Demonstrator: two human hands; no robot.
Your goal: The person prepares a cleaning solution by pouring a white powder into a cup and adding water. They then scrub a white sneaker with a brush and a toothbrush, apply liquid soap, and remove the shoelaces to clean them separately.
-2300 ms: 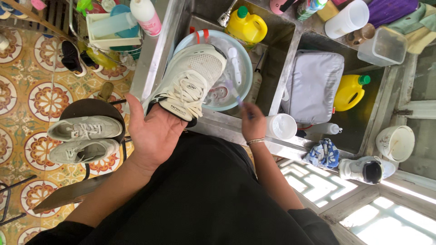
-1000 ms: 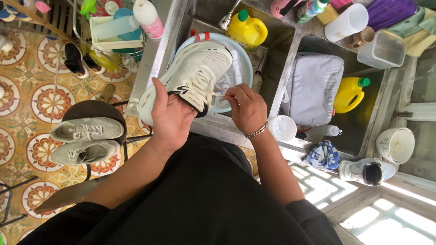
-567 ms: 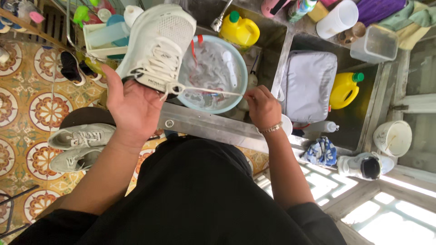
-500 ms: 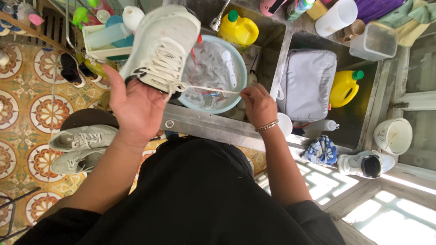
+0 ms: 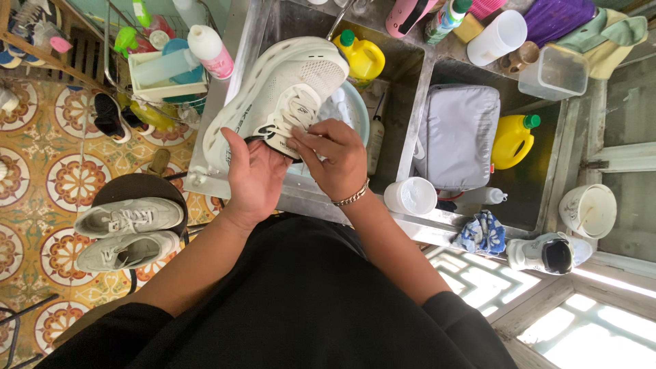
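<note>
Since half a sec ago the right hand has come across from the basin to the shoe, & the shoe has tipped lower. L to R: pair of grey shoes on a round stool; left hand clamped under the white shoe's heel end, held over the sink's edge w/ the basin behind it; right hand's fingers pinch at the laces. Shoe looks light, upper soft, sole stiffer, prob wet & slick, so best gripped at heel/sole. Yellow jug sits well right.

Left hand grips a white sneaker; right hand touches its laces.
</note>
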